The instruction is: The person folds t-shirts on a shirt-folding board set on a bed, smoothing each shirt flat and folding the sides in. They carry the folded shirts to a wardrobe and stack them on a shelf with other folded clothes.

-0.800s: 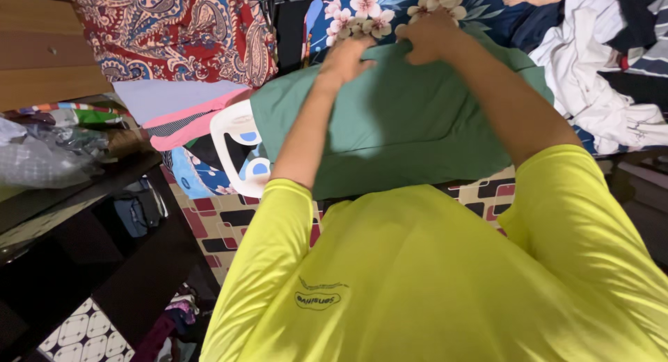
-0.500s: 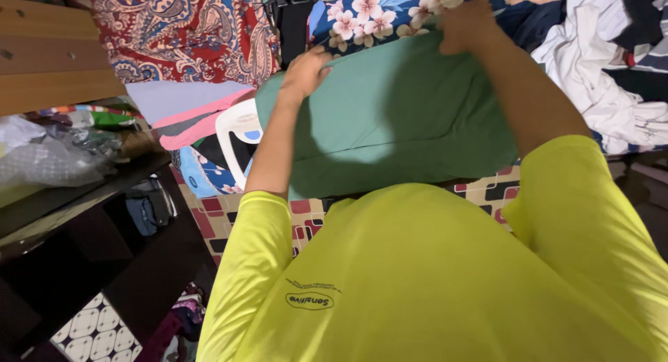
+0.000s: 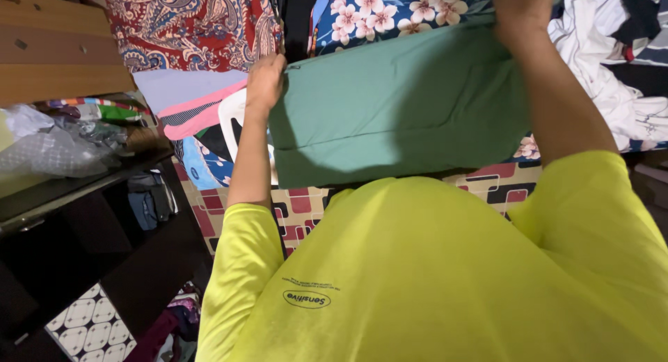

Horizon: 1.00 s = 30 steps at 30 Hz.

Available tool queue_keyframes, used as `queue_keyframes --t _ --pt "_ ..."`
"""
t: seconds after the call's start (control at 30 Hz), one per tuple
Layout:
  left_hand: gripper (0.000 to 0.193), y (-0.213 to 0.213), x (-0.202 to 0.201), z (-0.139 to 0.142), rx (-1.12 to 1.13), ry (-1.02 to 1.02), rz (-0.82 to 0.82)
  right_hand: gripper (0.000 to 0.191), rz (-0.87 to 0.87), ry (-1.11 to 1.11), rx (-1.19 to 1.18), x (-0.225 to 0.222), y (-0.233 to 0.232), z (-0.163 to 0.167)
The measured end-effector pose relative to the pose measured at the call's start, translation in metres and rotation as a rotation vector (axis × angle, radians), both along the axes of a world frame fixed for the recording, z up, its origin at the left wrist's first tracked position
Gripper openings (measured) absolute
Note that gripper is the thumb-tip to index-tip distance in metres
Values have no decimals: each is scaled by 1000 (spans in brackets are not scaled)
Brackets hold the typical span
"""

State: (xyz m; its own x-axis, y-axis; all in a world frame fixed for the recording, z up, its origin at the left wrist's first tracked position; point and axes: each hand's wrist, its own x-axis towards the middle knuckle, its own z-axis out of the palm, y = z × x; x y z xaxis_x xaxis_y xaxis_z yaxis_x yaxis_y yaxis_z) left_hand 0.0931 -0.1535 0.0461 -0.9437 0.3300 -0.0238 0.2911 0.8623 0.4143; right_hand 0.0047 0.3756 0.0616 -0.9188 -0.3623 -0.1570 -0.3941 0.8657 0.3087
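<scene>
Nearest to me was the yellow-green T-shirt (image 3: 445,278) on the person's chest. Beyond it I saw the folded green cloth (image 3: 396,104) held up flat over the patterned bedspread (image 3: 306,209). My left hand (image 3: 266,80) was closed on its left edge near the upper corner, and my right hand (image 3: 523,10) was clenched on the top right corner. Farther off lay a blue floral fabric (image 3: 396,17), a red paisley fabric (image 3: 188,28) and a white garment (image 3: 612,90)

right hand (image 3: 523,10) fingers cut off by top edge; green cloth (image 3: 396,104) hides bedding beneath.
</scene>
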Motion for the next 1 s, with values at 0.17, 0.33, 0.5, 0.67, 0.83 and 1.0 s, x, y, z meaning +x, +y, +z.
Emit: queue_keyframes --t 0.17,0.33,0.5,0.67,0.83,1.0 --pt "21 -11 34 -6 -25 95 0 21 103 244 -181 63 40 1" --pt "20 -10 84 -3 -4 156 -4 24 -20 214 -354 142 60 4" --pt "18 -3 144 1 -30 149 56 24 -92 172 -471 222 63 8" --pt "15 5 190 -5 -63 134 89 25 -138 118 -477 276 63 8" --pt "11 11 216 -19 -96 136 108 25 -157 76 -529 305 64 1" --pt "9 15 232 -33 -140 126 133 27 -213 24 -511 320 62 -10"
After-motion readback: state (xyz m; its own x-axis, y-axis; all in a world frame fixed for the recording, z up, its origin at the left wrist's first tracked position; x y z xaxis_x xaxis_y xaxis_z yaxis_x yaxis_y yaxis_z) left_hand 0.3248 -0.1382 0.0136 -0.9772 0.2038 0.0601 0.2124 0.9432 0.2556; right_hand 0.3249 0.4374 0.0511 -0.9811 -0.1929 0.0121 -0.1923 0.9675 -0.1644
